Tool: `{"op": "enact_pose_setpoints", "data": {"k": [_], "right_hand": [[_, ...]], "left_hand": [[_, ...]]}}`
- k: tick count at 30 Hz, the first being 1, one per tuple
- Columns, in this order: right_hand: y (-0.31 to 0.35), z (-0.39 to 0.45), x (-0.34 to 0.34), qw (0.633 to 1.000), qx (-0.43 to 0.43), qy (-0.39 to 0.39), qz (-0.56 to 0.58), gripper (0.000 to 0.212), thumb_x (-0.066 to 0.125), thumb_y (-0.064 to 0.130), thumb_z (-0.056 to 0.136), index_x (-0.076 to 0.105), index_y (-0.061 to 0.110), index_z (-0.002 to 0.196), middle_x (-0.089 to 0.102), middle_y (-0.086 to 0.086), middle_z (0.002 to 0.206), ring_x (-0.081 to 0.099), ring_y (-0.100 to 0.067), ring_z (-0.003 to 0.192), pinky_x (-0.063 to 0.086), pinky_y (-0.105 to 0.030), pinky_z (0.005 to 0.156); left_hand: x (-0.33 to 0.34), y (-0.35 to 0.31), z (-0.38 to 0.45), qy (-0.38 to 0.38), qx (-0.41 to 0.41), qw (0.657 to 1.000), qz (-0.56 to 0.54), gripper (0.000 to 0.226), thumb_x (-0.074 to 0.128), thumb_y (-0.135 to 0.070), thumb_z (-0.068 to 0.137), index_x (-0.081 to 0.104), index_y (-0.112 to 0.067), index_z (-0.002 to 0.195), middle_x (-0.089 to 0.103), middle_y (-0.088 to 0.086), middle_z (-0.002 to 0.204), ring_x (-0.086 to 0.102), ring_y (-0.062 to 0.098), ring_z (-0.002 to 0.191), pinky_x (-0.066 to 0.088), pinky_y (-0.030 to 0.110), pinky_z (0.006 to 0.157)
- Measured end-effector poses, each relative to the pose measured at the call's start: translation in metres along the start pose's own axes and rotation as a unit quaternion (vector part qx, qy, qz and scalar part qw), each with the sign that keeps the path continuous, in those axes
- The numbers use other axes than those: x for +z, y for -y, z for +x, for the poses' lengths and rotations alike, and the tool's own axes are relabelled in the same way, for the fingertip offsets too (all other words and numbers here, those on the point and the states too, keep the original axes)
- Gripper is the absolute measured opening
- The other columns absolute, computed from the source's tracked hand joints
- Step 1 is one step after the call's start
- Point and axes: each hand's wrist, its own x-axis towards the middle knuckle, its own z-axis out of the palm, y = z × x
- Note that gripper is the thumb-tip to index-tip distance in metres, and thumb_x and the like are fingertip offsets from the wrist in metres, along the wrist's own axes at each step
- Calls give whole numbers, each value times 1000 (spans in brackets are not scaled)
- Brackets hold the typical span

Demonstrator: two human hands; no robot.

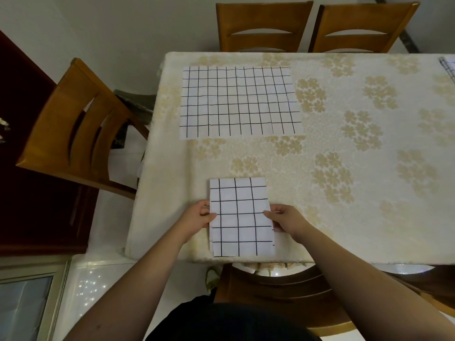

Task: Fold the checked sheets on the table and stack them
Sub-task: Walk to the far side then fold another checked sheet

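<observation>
A folded white sheet with black checks lies near the table's front edge. My left hand pinches its left edge, thumb on top. My right hand pinches its right edge the same way. Farther back on the left, a larger checked sheet lies spread flat and unfolded. At the far right edge of the view, a corner of another checked sheet shows, mostly cut off.
The table wears a cream cloth with beige flowers. Two wooden chairs stand at the far side, one chair at the left end, and another chair just below the front edge.
</observation>
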Motion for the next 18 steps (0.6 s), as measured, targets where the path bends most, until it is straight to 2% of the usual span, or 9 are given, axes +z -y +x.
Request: {"op": "enact_pose_setpoints", "data": {"k": [4, 8, 11, 13, 14, 16, 18], "right_hand": [[1, -1, 0, 1000, 19, 9, 18, 13, 65, 22, 91, 67, 10, 88, 55, -5, 69, 52, -11, 59, 53, -21, 59], [4, -5, 0, 999, 12, 13, 40, 10, 63, 16, 93, 69, 15, 85, 58, 2, 60, 54, -8, 56, 51, -18, 56], [2, -4, -2, 998, 3, 24, 60, 12, 63, 14, 92, 72, 17, 100, 72, -16, 90, 63, -21, 80, 57, -26, 68], [2, -4, -3, 997, -4, 29, 67, 17, 62, 11, 92, 72, 16, 105, 71, -20, 98, 62, -24, 84, 58, -28, 71], [3, -6, -2, 998, -9, 30, 63, 17, 61, 10, 93, 73, 17, 104, 71, -17, 90, 61, -22, 79, 57, -28, 71], [6, -9, -2, 997, -19, 36, 58, 25, 58, 8, 94, 75, 23, 83, 60, -4, 68, 52, -14, 66, 56, -26, 68], [7, -11, -1, 998, -26, 31, 56, 38, 56, 5, 95, 72, 25, 66, 54, 0, 63, 49, -13, 62, 55, -26, 67]], "left_hand": [[-1, 0, 1, -4, -10, 1000, -21, 24, 61, -9, 93, 61, -12, 117, 70, 8, 112, 68, 23, 102, 56, 36, 85], [1, -2, -2, 15, -13, 999, -36, 26, 59, -9, 95, 58, -17, 119, 71, 12, 107, 70, 27, 96, 58, 36, 74], [1, -3, -6, 14, 12, 999, -38, 26, 58, -8, 95, 59, -20, 118, 74, 9, 103, 71, 24, 94, 58, 37, 78], [1, -6, -7, 6, 29, 999, -44, 25, 57, -7, 95, 62, -21, 114, 74, 5, 102, 71, 21, 95, 57, 34, 81], [1, -7, -6, 2, 36, 998, -45, 24, 57, -6, 95, 63, -22, 112, 74, 4, 102, 70, 19, 96, 57, 33, 83], [0, -8, -6, -5, 48, 998, -43, 22, 56, -5, 96, 67, -20, 109, 74, 2, 104, 69, 19, 99, 56, 33, 87], [0, -9, -6, -17, 49, 997, -49, 23, 53, 0, 96, 69, -16, 104, 75, -2, 100, 68, 18, 97, 56, 31, 85]]}}
